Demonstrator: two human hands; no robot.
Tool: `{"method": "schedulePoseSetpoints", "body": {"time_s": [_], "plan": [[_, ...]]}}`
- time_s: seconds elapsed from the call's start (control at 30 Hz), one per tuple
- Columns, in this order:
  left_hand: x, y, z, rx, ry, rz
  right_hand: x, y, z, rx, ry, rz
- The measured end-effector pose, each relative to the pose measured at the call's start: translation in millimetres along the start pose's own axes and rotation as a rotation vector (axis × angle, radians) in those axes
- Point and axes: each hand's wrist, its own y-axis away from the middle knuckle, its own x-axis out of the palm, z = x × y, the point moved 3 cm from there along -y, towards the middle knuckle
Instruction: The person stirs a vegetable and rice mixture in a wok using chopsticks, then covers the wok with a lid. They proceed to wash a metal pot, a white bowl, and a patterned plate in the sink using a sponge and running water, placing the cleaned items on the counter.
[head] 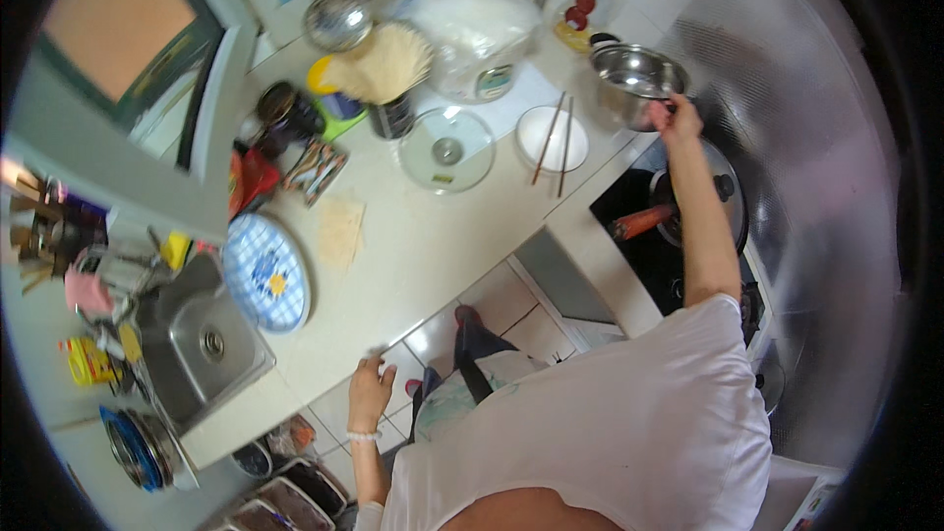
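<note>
My right hand [677,118] grips the near side handle of a stainless steel pot [636,81], at the counter's back right corner beside the stove. Between the fingers something pink shows, too blurred to name. My left hand [371,387], with a beaded bracelet at the wrist, hangs near the counter's front edge, fingers loosely bent and holding nothing. Left of the pot, a white bowl [549,134] has two wooden chopsticks [544,144] lying across it. A round glass lid [447,150] lies on the counter beside the bowl.
A lidded pan [712,192] with a reddish handle stands on the black stove [627,192] under my right forearm. An oil bottle [590,7] is behind the pot. At left are a blue checked oval tray [267,273] and a steel sink [203,339]. An open window frame [147,184] juts over the counter.
</note>
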Motion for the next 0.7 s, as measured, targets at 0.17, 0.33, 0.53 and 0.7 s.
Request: {"method": "schedulePoseSetpoints", "body": {"time_s": [0.17,0.33,0.53,0.7], "plan": [[-25.3,29.2,10.5,0.228,0.129,-0.107,7.9,126.9,64.3,-0.098,0.078,0.195],[-68.7,63.9,17.5,0.263,0.391,-0.151,51.9,334.2,70.6,-0.033,0.331,0.358],[-136.3,106.3,47.4,0.236,0.902,-0.266,82.7,465.1,-7.3,0.283,0.425,0.787],[-190.5,161.7,111.0,0.236,1.208,-0.335,138.2,577.3,-86.5,0.508,0.527,1.179]]}}
